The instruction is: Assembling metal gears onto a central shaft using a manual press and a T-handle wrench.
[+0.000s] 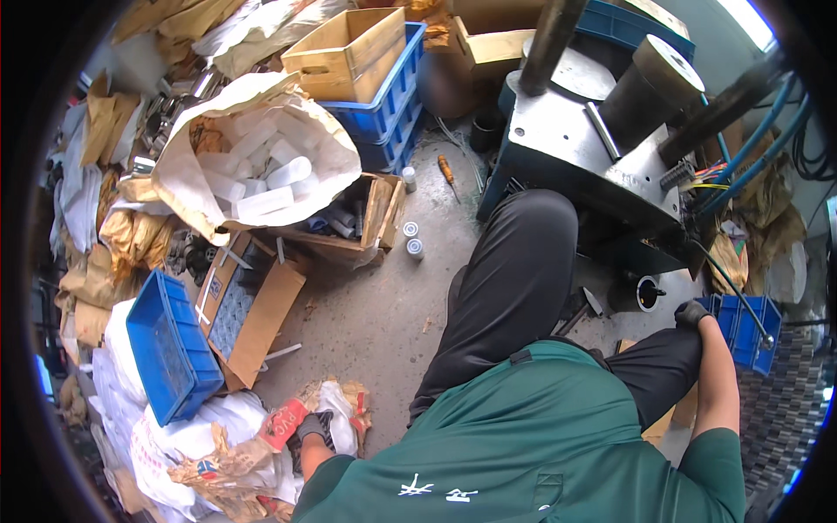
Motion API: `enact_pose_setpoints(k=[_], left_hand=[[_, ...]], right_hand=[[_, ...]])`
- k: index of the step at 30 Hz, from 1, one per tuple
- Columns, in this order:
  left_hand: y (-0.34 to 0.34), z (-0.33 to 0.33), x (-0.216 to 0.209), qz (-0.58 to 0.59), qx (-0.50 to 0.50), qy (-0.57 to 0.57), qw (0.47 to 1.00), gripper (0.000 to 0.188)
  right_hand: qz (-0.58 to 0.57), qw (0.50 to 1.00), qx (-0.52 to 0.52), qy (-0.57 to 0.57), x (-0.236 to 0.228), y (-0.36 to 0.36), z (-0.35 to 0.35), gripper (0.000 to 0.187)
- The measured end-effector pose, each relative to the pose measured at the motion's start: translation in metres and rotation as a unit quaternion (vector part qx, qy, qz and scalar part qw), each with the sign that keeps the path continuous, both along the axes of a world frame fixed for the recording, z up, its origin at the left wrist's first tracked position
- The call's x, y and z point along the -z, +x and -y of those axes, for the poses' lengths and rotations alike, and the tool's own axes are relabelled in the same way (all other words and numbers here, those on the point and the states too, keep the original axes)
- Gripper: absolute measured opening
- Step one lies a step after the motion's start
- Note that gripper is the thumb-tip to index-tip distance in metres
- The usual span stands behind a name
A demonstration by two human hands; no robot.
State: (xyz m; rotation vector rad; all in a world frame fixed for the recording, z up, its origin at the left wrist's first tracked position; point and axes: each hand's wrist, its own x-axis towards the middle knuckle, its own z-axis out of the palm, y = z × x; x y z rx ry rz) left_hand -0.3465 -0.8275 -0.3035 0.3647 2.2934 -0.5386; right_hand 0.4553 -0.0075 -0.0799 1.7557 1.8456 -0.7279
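Dark grey glove fabric covers the person's left hand (311, 427), low beside the body, at a crumpled brown-and-red sack (283, 425); the fingers are partly hidden, so whether they grip it cannot be made out. Another dark glove covers the right hand (691, 315), which lies over the right knee (676, 349); its fingers look curled, but the view does not settle how tightly or whether anything is inside.

Just to the right of the right hand stand blue plastic bins (751, 322), with a slim metal lever (737, 286) slanting over them. To its left, on the floor, are a black hollow cylinder (628, 295) and a hammer (593, 302). Beyond it rises a machine with a steel plate (558, 131) carrying a thick dark cylinder (656, 87).

White sacks (166, 449) spread left of the left hand. Ahead of that hand, to its left, a blue tray (174, 357) tilts against an open cardboard box (266, 327). Farther ahead, a large sack (187, 170) holds translucent white cylinders (288, 172). Ahead and to its right, small capped cylinders (415, 249) and an orange-handled screwdriver (446, 171) are on the concrete floor (366, 322).
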Motion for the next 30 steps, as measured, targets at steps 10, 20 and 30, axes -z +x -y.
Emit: enact_pose_setpoints(k=[10, 20, 30], left_hand=[[-0.031, -0.159, -0.107, 0.196, 0.272, 0.021, 0.942, 0.039], [0.044, -0.414, -0.062, 0.03, 0.172, 0.356, 0.918, 0.055], [0.061, -0.404, 0.011, -0.021, 0.252, 0.169, 0.953, 0.038]], right_hand=[[-0.143, 0.983, 0.107, -0.046, -0.02, -0.041, 0.021, 0.03], [-0.184, 0.975, 0.12, -0.043, -0.027, -0.052, 0.03, 0.039], [-0.195, 0.974, 0.106, -0.038, -0.035, -0.06, 0.03, 0.042]])
